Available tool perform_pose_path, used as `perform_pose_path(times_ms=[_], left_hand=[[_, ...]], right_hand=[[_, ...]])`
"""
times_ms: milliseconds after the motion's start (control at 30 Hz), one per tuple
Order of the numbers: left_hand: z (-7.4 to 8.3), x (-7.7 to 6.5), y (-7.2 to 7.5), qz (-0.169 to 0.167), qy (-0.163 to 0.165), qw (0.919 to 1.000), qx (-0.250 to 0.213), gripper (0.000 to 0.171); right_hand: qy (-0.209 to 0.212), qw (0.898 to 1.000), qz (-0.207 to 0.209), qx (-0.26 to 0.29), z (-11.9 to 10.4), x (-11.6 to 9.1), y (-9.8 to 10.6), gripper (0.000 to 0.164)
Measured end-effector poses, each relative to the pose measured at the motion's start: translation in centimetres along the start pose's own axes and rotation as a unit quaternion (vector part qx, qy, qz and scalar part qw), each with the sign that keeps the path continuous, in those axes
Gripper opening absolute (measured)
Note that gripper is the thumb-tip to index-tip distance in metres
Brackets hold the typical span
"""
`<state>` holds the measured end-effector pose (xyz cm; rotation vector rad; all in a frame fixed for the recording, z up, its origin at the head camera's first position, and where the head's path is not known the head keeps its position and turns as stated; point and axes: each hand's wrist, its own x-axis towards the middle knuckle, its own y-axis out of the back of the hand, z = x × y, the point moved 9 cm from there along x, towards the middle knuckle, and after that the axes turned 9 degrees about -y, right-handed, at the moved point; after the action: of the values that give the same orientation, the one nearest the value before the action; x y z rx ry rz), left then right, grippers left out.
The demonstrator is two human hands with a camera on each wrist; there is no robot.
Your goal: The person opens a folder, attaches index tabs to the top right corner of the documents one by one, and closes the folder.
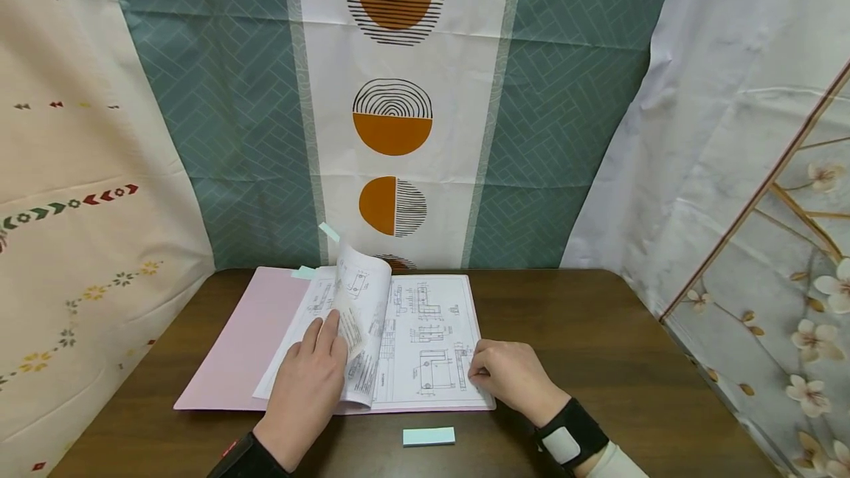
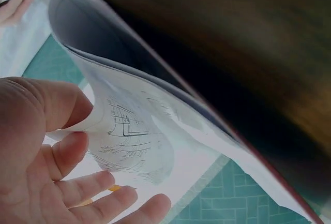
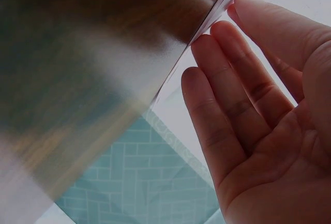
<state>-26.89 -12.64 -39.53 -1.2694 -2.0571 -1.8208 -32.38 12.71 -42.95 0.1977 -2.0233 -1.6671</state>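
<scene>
A document with printed technical drawings (image 1: pixel 432 382) lies open on a pink folder (image 1: pixel 229 345). My left hand (image 1: pixel 308 378) is over its left side, where a turned page (image 1: pixel 368 286) curls up. In the left wrist view, the thumb and index finger of that hand (image 2: pixel 57 151) pinch the page's edge, with the other fingers spread. At the lower right edge of the flat page, my right hand (image 1: pixel 514 375) holds the margin between thumb and index finger. Its other fingers (image 3: pixel 207 105) reach along the edge in the right wrist view.
A pale blue sticky-note pad (image 1: pixel 428 437) sits on the brown table (image 1: pixel 558 316), in front of the folder. Pale blue tabs stick out from the folder's top (image 1: pixel 304 272) and from the raised page (image 1: pixel 328 231). Patterned curtains (image 1: pixel 252 116) hang behind and beside the table.
</scene>
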Motion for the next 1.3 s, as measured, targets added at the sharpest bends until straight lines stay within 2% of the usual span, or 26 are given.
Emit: perform_pose_path(times_ms=[233,467,567,700,767,833,900,1033,1133,1300], left_hand=[[-0.1,-0.3,-1.2,-0.034,0.001,0.9994,0.004,0.017],[0.0,-0.3,-2.7,-0.100,-0.003,0.9950,-0.009,0.027],[0.2,-0.2,-3.0,-0.108,-0.013,0.9940,-0.010,0.032],[0.5,-0.1,-3.1,-0.110,-0.020,0.9935,-0.021,0.052],[0.5,0.0,-3.2,-0.119,-0.019,0.9923,-0.031,0.067],[0.7,0.0,-3.4,-0.128,-0.021,0.9908,-0.039,0.074],[0.8,0.1,-3.4,-0.130,-0.025,0.9905,-0.037,0.069],[1.0,0.5,-3.3,-0.129,-0.043,0.9907,-0.008,0.045],[1.1,0.8,-3.3,-0.145,-0.049,0.9881,0.018,0.031],[1.5,1.9,-3.8,-0.175,-0.044,0.9833,0.024,0.030]], right_hand=[[-0.001,1.000,-0.003,0.002,0.1,-0.1,-0.1,0.006],[-0.004,1.000,-0.005,0.003,0.1,0.0,0.0,0.005],[-0.004,1.000,-0.005,0.004,0.1,0.0,0.0,0.005],[-0.003,1.000,-0.005,0.003,0.0,0.0,0.0,0.006],[-0.002,1.000,-0.004,0.002,-0.1,0.0,0.0,0.007],[0.000,1.000,-0.002,0.001,-0.1,0.0,0.1,0.007],[0.001,1.000,-0.002,0.002,-0.2,0.0,0.1,0.007],[0.002,1.000,-0.002,0.002,-0.3,0.0,0.2,0.006],[0.001,1.000,0.000,0.000,-0.3,0.0,0.3,0.006],[-0.001,1.000,0.000,-0.004,-0.3,-0.1,0.3,0.007]])
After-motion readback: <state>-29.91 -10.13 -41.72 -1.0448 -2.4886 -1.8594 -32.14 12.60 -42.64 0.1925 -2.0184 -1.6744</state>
